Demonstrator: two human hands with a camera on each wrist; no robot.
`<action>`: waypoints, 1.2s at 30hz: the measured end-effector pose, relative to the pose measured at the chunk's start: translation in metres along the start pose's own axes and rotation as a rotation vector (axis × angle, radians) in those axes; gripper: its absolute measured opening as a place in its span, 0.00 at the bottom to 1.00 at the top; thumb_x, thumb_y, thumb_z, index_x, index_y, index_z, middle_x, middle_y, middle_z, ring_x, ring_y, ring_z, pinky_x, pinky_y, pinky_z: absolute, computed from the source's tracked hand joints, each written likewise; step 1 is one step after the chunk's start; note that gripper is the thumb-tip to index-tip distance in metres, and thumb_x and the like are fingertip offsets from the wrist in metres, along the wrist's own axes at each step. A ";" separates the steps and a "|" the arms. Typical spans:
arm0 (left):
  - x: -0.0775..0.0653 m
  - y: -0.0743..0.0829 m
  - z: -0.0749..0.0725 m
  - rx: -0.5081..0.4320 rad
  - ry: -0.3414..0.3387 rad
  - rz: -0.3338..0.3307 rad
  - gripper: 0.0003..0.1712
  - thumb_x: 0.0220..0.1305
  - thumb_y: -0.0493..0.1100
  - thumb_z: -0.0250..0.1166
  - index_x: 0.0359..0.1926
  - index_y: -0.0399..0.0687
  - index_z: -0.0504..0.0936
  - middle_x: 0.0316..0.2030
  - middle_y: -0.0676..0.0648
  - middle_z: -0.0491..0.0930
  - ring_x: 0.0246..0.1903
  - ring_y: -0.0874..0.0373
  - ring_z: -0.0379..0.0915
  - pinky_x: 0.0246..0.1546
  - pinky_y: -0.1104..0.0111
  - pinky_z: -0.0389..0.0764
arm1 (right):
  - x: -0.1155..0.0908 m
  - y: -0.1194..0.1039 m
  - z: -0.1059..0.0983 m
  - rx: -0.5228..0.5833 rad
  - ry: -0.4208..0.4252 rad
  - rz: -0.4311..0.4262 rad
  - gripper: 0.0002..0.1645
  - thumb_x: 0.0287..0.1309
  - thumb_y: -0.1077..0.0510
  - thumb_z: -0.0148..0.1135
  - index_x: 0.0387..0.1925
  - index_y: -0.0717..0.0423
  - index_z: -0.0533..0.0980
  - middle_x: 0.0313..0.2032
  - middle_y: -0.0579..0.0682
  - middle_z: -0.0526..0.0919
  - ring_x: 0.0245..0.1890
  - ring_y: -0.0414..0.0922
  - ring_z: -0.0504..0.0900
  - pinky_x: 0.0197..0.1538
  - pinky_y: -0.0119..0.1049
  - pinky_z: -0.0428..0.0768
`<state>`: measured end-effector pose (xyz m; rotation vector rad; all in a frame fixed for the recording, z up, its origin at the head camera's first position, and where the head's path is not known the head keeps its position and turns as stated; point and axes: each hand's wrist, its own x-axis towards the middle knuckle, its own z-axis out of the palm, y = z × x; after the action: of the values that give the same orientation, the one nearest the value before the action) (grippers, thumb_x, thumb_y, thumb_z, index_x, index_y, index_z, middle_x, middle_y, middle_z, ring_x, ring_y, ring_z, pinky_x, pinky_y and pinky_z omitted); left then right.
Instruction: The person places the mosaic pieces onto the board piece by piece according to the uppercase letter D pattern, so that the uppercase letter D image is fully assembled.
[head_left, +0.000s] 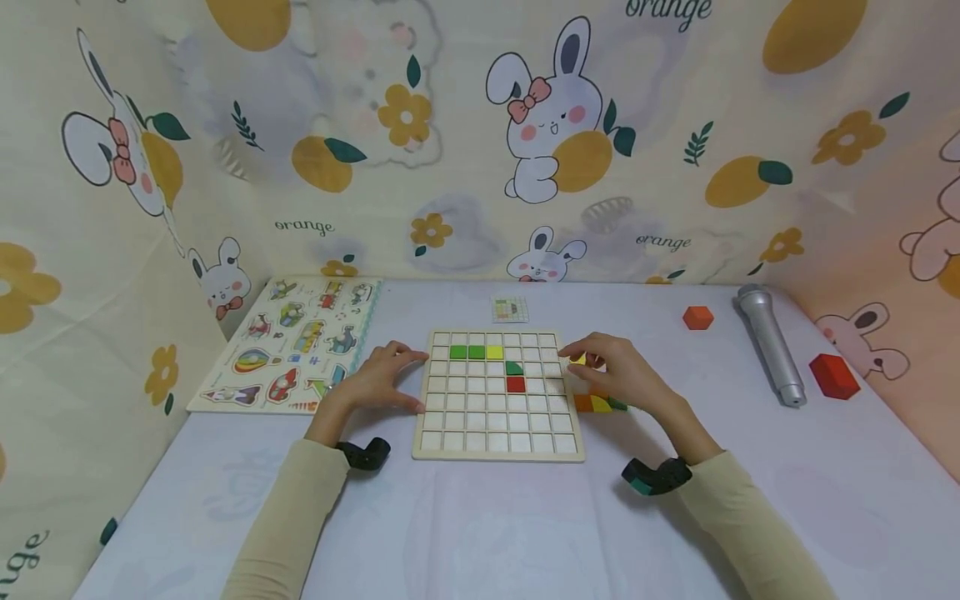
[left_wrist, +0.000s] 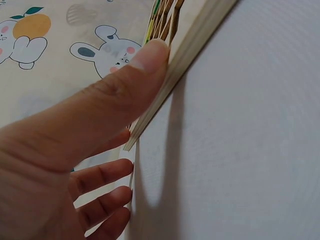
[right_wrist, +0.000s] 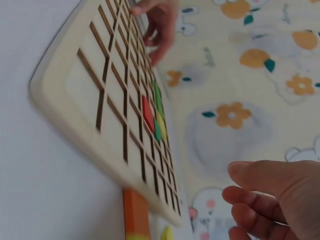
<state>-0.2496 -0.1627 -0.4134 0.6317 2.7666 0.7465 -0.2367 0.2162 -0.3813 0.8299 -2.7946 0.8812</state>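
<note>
A wooden grid board (head_left: 498, 456) lies in front of me. Its cells hold two green tiles (head_left: 467, 352), a yellow tile (head_left: 495, 352), a green rounded tile (head_left: 513, 367) and a red tile (head_left: 516, 384). My left hand (head_left: 380, 379) touches the board's left edge, thumb and forefinger spread along it. In the left wrist view the thumb (left_wrist: 150, 57) rests on the rim. At the board's right side hovers my right hand (head_left: 626, 372), fingers loosely bent with nothing between them. Beneath it, orange, yellow and green pieces (head_left: 600, 404) lie beside the board, partly hidden by the hand.
A small patterned card (head_left: 510, 309) lies behind the board. To the left is a sticker-like picture board (head_left: 288, 346). On the right are an orange-red block (head_left: 698, 317), a silver cylinder resembling a microphone (head_left: 771, 346) and a red block (head_left: 834, 377). Patterned cloth walls enclose the table.
</note>
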 end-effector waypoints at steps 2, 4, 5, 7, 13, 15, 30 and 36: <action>0.000 0.000 0.000 -0.003 -0.002 -0.005 0.49 0.41 0.56 0.76 0.65 0.50 0.66 0.59 0.41 0.62 0.58 0.45 0.57 0.59 0.49 0.62 | -0.007 0.003 -0.006 -0.011 0.004 0.006 0.15 0.53 0.62 0.66 0.44 0.57 0.81 0.37 0.50 0.82 0.31 0.42 0.72 0.35 0.35 0.76; -0.001 0.000 0.000 -0.003 -0.004 -0.006 0.49 0.41 0.56 0.76 0.65 0.50 0.66 0.59 0.41 0.62 0.58 0.44 0.57 0.59 0.49 0.62 | -0.013 0.008 -0.010 -0.022 -0.005 0.013 0.15 0.51 0.64 0.67 0.44 0.58 0.81 0.38 0.52 0.82 0.31 0.42 0.72 0.35 0.36 0.76; -0.001 0.000 0.000 -0.001 -0.005 -0.005 0.49 0.42 0.56 0.75 0.65 0.50 0.66 0.59 0.41 0.62 0.58 0.44 0.57 0.59 0.49 0.62 | -0.016 0.010 -0.012 -0.026 -0.014 0.021 0.15 0.50 0.63 0.68 0.43 0.58 0.81 0.37 0.52 0.82 0.31 0.42 0.72 0.35 0.37 0.76; -0.001 0.000 0.000 0.003 -0.005 -0.002 0.49 0.42 0.56 0.75 0.65 0.50 0.66 0.59 0.41 0.62 0.58 0.44 0.57 0.59 0.49 0.62 | -0.022 0.015 -0.014 -0.030 -0.045 0.046 0.15 0.49 0.62 0.69 0.42 0.57 0.81 0.37 0.50 0.82 0.31 0.42 0.72 0.35 0.36 0.76; -0.002 0.000 0.000 0.004 -0.006 0.002 0.49 0.42 0.56 0.75 0.65 0.49 0.66 0.59 0.40 0.62 0.58 0.44 0.57 0.59 0.48 0.62 | -0.034 0.027 -0.019 -0.056 -0.140 0.143 0.15 0.45 0.61 0.72 0.38 0.55 0.82 0.34 0.47 0.81 0.31 0.43 0.71 0.31 0.31 0.74; -0.002 0.000 0.000 0.005 -0.005 0.002 0.49 0.42 0.56 0.75 0.65 0.49 0.66 0.59 0.41 0.62 0.58 0.44 0.57 0.58 0.48 0.63 | -0.036 0.030 -0.020 -0.063 -0.157 0.161 0.15 0.44 0.62 0.73 0.37 0.56 0.82 0.33 0.48 0.80 0.31 0.44 0.72 0.31 0.31 0.74; -0.001 0.002 -0.001 0.007 -0.001 0.008 0.49 0.42 0.55 0.75 0.65 0.49 0.66 0.59 0.41 0.62 0.58 0.44 0.57 0.58 0.48 0.63 | -0.037 0.039 -0.016 -0.096 -0.169 0.235 0.16 0.42 0.59 0.74 0.35 0.56 0.79 0.28 0.48 0.75 0.31 0.46 0.70 0.33 0.35 0.72; -0.001 0.002 -0.001 0.007 -0.004 0.004 0.49 0.42 0.55 0.75 0.65 0.49 0.66 0.59 0.41 0.62 0.58 0.44 0.57 0.59 0.48 0.63 | -0.038 0.041 -0.015 -0.095 -0.194 0.243 0.16 0.42 0.59 0.74 0.36 0.54 0.78 0.28 0.47 0.73 0.31 0.45 0.70 0.34 0.35 0.72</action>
<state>-0.2484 -0.1620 -0.4118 0.6400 2.7665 0.7363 -0.2274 0.2708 -0.3989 0.6005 -3.1294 0.7252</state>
